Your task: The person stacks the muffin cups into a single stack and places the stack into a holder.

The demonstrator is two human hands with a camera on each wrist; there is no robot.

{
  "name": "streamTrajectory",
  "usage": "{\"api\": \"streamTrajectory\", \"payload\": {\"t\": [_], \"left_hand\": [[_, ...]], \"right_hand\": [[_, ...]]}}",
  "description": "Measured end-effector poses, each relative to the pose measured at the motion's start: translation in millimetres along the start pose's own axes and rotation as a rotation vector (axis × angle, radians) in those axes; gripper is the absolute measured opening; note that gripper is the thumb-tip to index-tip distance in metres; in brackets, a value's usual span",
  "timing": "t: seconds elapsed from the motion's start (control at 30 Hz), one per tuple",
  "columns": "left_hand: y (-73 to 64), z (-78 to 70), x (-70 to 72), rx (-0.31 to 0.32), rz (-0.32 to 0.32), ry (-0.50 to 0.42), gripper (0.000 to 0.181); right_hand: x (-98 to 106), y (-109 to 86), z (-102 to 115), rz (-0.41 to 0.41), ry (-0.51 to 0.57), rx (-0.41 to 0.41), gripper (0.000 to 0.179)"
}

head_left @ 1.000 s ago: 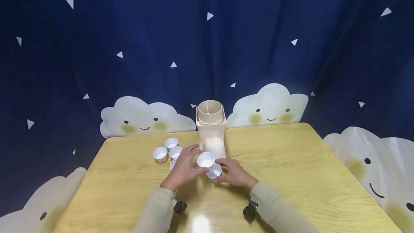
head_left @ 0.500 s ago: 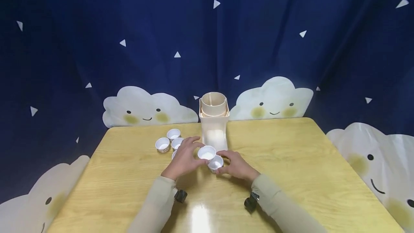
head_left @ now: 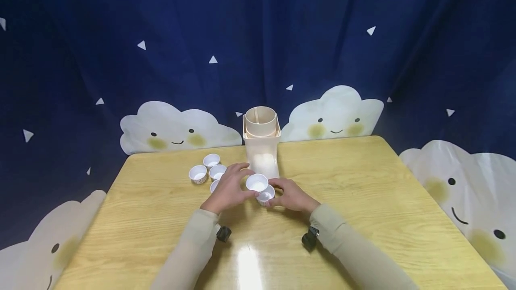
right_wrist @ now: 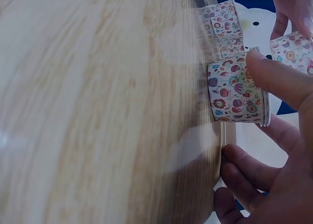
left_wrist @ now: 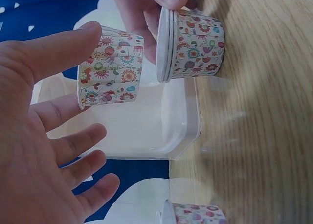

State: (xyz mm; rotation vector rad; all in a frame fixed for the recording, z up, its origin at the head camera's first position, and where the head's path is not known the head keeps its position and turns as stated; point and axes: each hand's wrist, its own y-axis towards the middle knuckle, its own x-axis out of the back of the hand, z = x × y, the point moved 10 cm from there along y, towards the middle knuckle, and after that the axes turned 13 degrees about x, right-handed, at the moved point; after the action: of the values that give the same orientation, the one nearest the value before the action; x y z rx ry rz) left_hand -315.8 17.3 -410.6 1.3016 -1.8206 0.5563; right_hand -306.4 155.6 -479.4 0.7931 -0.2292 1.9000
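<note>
My left hand [head_left: 230, 188] pinches a white-lined paper cup [head_left: 256, 183] with a floral pattern [left_wrist: 112, 70] between thumb and index finger, its other fingers spread. That cup is held up, mouth upward, just left of and above a second floral cup [head_left: 265, 197]. The second cup stands on the table, and its layered rims [left_wrist: 167, 45] show cups nested together. The thumb and index finger of my right hand [head_left: 293, 197] pinch this small stack by its sides. Behind both hands stands a cream plastic container [head_left: 262, 147] with a round tube [head_left: 261, 121] in its top.
Several more paper cups [head_left: 198, 173] stand on the wooden table [head_left: 153, 218] to the left, one partly hidden by my left hand. The table's back edge meets a dark blue curtain [head_left: 181, 57] with cloud prints.
The head view has tilted, so the whole scene sits higher in the frame. Both hands keep their grips, and the left cup has come slightly nearer to the stack.
</note>
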Motion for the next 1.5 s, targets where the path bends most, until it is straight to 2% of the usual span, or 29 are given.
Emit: {"api": "streamTrajectory", "payload": {"t": [0.3, 0.5, 0.73, 0.97, 1.13, 1.5], "left_hand": [[0.2, -0.4, -7.7, -0.008, 0.042, 0.014, 0.058], [4.8, -5.7, -14.9, -0.038, 0.073, 0.043, 0.059], [14.3, -8.9, -10.3, -0.059, 0.069, 0.034, 0.058], [9.1, -8.7, -23.5, -0.095, 0.095, 0.012, 0.056], [5.1, -9.3, -31.9, -0.089, 0.100, -0.013, 0.053], [7.2, -7.3, -39.9, -0.088, 0.114, -0.026, 0.053]], "right_hand": [[-3, -0.5, 1, 0.011, 0.025, 0.002, 0.055], [0, 1.0, 2, 0.015, 0.015, 0.023, 0.052], [9, 10.8, 6, 0.015, -0.004, 0.079, 0.050], [1, 1.2, 3, 0.017, 0.012, 0.086, 0.046], [-1, -4.4, 3, 0.002, 0.032, 0.097, 0.047], [1, -5.4, 2, -0.017, 0.071, 0.100, 0.054]]}}
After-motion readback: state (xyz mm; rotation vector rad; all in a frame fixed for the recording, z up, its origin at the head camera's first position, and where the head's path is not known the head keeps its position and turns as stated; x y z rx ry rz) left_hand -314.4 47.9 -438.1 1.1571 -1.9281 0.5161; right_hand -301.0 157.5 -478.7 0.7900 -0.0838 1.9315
